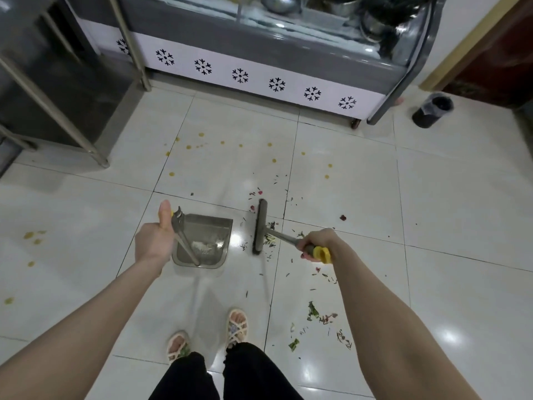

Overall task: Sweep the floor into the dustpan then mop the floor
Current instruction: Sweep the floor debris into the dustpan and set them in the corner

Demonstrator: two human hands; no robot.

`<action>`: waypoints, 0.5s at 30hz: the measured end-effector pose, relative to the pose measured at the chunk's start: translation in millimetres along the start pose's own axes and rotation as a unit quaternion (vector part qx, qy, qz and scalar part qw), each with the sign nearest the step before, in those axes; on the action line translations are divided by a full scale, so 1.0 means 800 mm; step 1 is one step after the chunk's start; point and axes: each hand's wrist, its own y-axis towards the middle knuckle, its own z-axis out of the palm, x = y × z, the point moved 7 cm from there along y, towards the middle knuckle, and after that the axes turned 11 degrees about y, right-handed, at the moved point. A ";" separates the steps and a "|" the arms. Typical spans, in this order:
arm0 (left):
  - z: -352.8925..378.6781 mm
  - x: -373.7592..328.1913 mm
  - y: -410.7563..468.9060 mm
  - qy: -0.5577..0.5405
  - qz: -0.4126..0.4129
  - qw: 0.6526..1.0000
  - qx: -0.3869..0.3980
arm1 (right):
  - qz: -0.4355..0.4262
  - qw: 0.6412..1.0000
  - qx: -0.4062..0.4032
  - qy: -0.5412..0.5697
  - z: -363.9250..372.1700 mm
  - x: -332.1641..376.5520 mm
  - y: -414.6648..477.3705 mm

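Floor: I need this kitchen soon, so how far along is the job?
Early. Done: a small pale pile lies in the dustpan, held by the left hand. In hand: the right hand holds the broom among scraps beside the dustpan. Left: green scraps by the feet, yellow spots, and all mopping.

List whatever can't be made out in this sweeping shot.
Head view: fingers of the left hand, wrapped out of sight round the dustpan handle.
What the pale pile in the dustpan is: too blurred.
Contents of the display case: glare, cut by the top edge.
Contents of the dark bin: too small, dark.
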 end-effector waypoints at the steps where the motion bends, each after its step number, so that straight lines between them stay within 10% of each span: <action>1: 0.004 -0.004 -0.005 0.003 0.001 1.000 0.001 | 0.001 1.000 0.008 0.001 -0.006 -0.002 -0.002; 15: -0.004 0.016 -0.031 0.014 0.019 1.000 -0.002 | 0.068 0.991 0.112 -0.022 0.065 -0.040 -0.005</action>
